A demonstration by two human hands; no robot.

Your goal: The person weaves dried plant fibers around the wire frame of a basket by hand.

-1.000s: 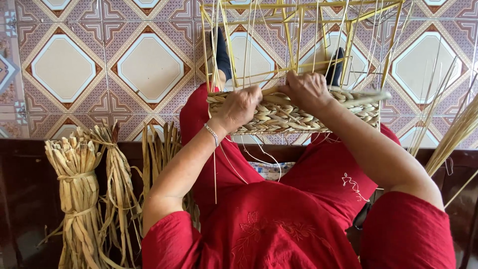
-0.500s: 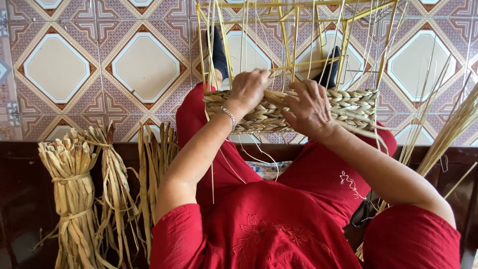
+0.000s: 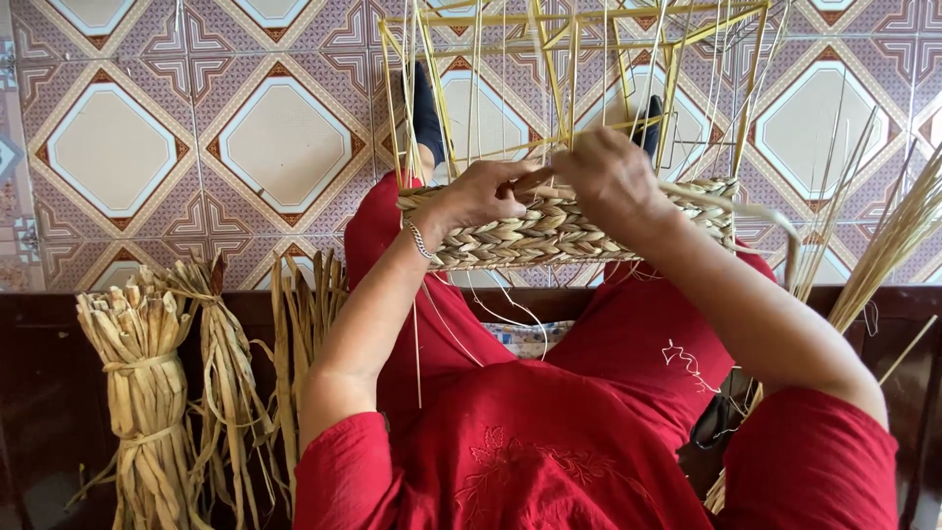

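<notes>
Across the far floor, patterned tiles [image 3: 147, 147] in cream, rust and grey. Nearer, filling the lower middle, red clothing [image 3: 549, 432] over both legs, stretched out toward the far side. Propped on the lap, a half-woven basket [image 3: 549, 236]: thin yellow frame rods [image 3: 569, 59] standing up and away, plaited straw band wrapped round their base. Resting on the thighs, seemingly to keep the working edge close and steady under both hands. Long axis of the woven band running left to right; open frame pointing away toward the far tiles.

At near left, upright bundles of dried straw [image 3: 147, 393], tied, within easy reach. At right, loose reeds [image 3: 883, 245] fanning upward.

On the band's top edge, left hand [image 3: 481, 196], fingers curled and pinching a strand against the weave. Just beside it, touching, right hand [image 3: 613, 177], fingers folded down over the rim, pressing; exact strand underneath hidden.
</notes>
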